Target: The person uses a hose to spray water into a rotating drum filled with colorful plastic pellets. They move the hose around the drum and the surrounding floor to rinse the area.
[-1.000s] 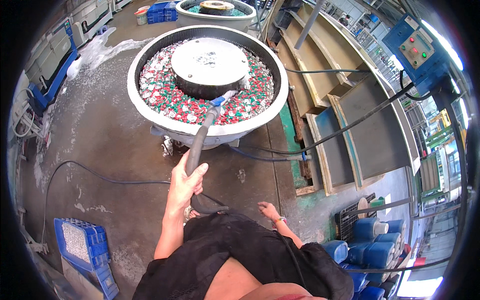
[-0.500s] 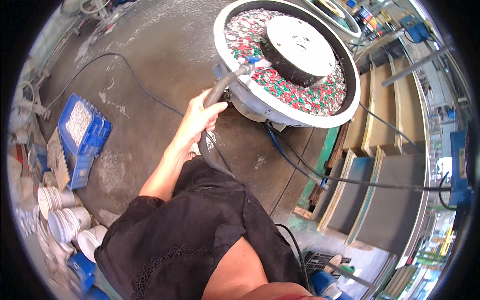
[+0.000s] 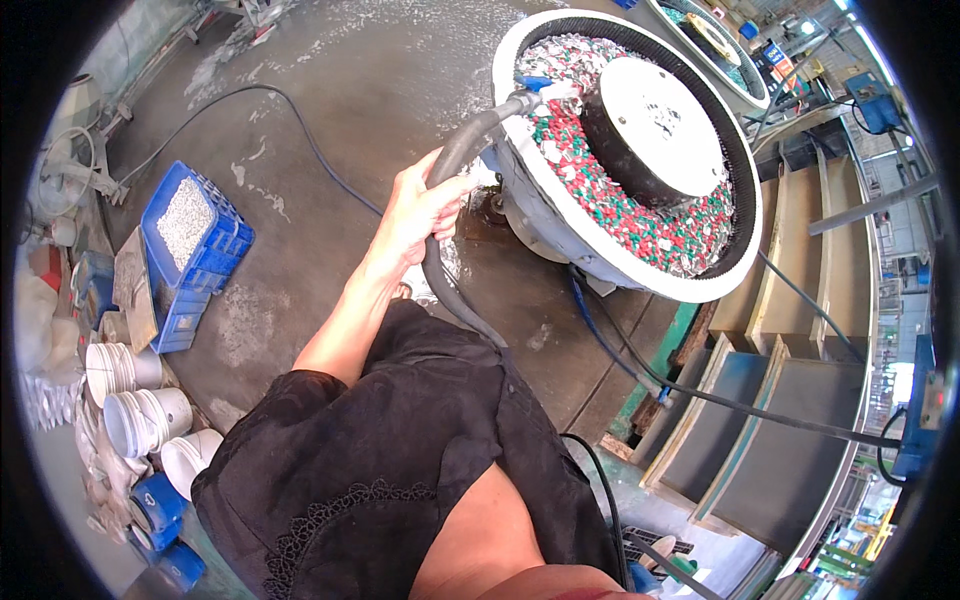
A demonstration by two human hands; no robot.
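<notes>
Reaching forward, left hand clamps fingers round grey hose, thumb pointing right.

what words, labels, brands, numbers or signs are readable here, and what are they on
None can be read.
White disc: dark marks, not legible as letters.
Blue container, lower left: pale mark, too small.
Blue control box, right edge: too blurred.
Orange item, upper right: too small and blurred.
</notes>
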